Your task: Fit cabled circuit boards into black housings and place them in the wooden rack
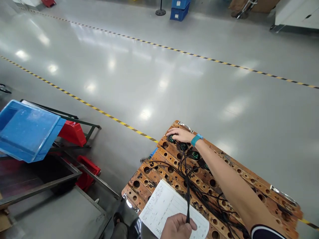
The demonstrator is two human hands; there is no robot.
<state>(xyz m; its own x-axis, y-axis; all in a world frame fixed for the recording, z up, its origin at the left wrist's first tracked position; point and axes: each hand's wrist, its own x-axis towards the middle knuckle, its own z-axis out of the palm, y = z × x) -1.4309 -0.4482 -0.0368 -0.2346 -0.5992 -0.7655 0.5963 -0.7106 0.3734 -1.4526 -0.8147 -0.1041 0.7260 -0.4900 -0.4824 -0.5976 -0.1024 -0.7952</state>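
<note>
My right hand, with a teal band at the wrist, reaches to the far corner of an orange-brown board full of round holes. Its fingers curl over a dark round part with green in it. Two similar green-and-black round parts, one of them here, sit in holes beside it. Near the bottom edge my left hand pinches a bundle of black cables above a white printed sheet. The cables fan out across the board.
On the left, a blue bin rests on a metal-framed cart, with red bins beside it. Yellow-black tape crosses the grey floor. Blue crates and a stand base are at the far side.
</note>
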